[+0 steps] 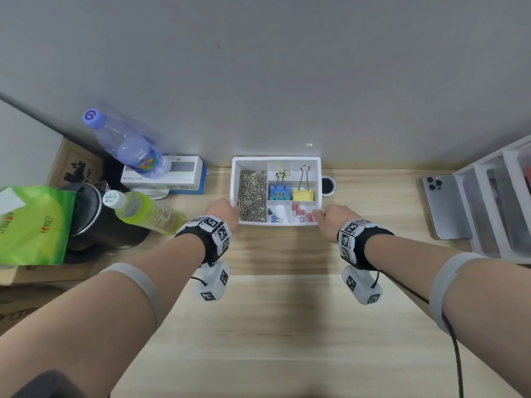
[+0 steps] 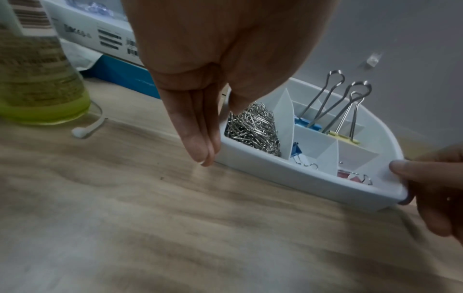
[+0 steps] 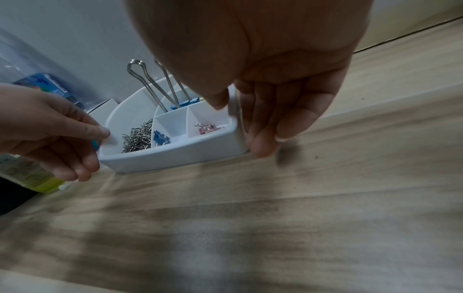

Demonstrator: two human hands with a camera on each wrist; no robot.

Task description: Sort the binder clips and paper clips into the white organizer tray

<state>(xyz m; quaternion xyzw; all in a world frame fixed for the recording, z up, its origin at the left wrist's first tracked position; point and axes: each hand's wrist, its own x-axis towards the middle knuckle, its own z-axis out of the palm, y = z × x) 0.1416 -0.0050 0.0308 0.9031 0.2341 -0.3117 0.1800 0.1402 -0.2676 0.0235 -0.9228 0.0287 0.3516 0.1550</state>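
The white organizer tray (image 1: 276, 159) sits on the wooden desk close to the wall. Its long left compartment holds a heap of silver paper clips (image 1: 252, 195). A large blue binder clip (image 1: 278, 193) and a large yellow binder clip (image 1: 303, 195) stand in the middle cells, with a small gold clip (image 1: 283, 174) behind. Small blue clips (image 1: 273, 217) and pink clips (image 1: 303, 214) lie in the front cells. My left hand (image 1: 233, 211) pinches the tray's near left corner, thumb inside. At the near right corner my right hand (image 1: 318, 215) pinches the wall likewise.
A green drink bottle (image 1: 145, 214), a black pot (image 1: 94, 222), a green bag (image 1: 31, 222), a water bottle (image 1: 126, 145) and a white box (image 1: 163, 178) crowd the left. A cable hole (image 1: 328, 185), a phone (image 1: 444, 205) and a clear drawer unit (image 1: 500, 202) lie right.
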